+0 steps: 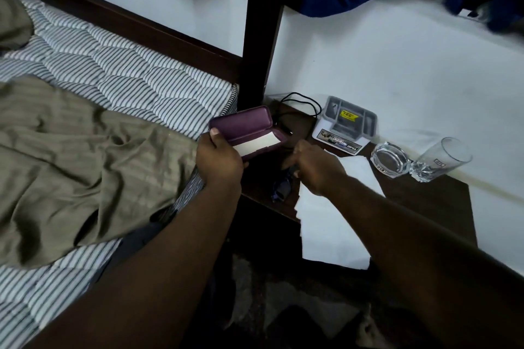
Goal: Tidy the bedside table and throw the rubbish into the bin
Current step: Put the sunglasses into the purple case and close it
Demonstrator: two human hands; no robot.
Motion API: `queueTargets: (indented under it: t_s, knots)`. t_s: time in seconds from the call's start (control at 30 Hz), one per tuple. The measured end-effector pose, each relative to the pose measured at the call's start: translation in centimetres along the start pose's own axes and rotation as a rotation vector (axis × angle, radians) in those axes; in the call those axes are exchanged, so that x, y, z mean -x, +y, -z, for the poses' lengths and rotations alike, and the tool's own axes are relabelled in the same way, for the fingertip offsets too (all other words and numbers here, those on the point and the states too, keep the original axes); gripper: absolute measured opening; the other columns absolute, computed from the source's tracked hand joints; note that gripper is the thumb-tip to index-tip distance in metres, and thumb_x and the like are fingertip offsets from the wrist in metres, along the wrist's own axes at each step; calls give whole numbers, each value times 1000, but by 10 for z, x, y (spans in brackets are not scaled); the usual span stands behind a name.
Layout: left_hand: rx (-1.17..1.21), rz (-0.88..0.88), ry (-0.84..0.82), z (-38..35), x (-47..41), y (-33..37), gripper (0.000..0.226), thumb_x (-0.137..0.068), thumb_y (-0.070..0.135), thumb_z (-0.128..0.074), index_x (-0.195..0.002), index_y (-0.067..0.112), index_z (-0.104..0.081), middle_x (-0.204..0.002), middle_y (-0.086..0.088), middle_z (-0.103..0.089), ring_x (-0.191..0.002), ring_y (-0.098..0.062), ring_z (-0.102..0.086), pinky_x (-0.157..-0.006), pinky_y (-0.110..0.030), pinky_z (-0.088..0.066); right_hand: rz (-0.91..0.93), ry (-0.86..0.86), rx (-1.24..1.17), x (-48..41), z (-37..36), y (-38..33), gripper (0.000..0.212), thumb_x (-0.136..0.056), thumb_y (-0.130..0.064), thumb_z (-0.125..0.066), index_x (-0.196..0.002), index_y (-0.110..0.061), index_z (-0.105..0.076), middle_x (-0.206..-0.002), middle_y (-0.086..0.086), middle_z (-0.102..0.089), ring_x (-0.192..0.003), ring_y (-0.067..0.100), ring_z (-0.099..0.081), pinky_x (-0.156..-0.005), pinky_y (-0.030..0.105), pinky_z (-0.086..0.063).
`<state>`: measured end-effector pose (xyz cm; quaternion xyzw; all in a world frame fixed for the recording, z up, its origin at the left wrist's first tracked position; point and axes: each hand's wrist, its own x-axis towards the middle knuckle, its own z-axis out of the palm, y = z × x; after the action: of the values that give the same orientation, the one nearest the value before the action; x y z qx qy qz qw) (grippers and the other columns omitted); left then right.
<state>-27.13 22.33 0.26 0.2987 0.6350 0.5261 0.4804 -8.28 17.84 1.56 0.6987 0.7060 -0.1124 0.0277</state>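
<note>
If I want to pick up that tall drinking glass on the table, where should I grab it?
Wrap your hand around the middle of the glass, coming from the open front of the bedside table. It leans, with its thick base beside the glass ashtray on its left and the wall behind, so the front right side looks freest. The smooth round wall probably suits a whole-hand grip.

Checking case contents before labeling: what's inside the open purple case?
The purple glasses case, held open by the left hand, shows a white cloth or paper lying in its lower half. No glasses visible inside; anything beneath the white piece is covered.
</note>
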Motion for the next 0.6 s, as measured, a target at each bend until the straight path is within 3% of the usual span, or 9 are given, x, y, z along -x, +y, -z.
queueTargets:
  t_s: [0.17, 0.33, 0.6]
  knots:
    - [-9, -20, 2, -2, -2, -2, 40, -107, 42, -36, -109, 12, -63, -91, -2, -69, -81, -29, -74, -55, -43, -64, 76, -28, 55, -9, 2, 3, 45, -84, -17, -77, -121, -40, -67, -128, -1, -53, -118, 24, -57, -84, 41, -54]
    - [12, -8, 9, -4, -4, -4, 38, -107, 42, -37, -107, 14, -62, -90, 0, -69, -77, -25, -74, -46, -30, -59, 175, -79, 139, -15, 4, 3, 54, -83, -23, -79, -130, -43, -63, -128, 1, -51, -121, 26, -54, -82, 41, -55]
    - [23, -5, 10, -5, -4, -5, 35, -107, 41, -37, -104, 16, -61, -91, 0, -68, -74, -22, -73, -48, -31, -59, 171, -88, 33, -21, 6, 9, 42, -73, -28, -85, -111, -33, -67, -118, -2, -53, -111, 24, -56, -80, 40, -53]
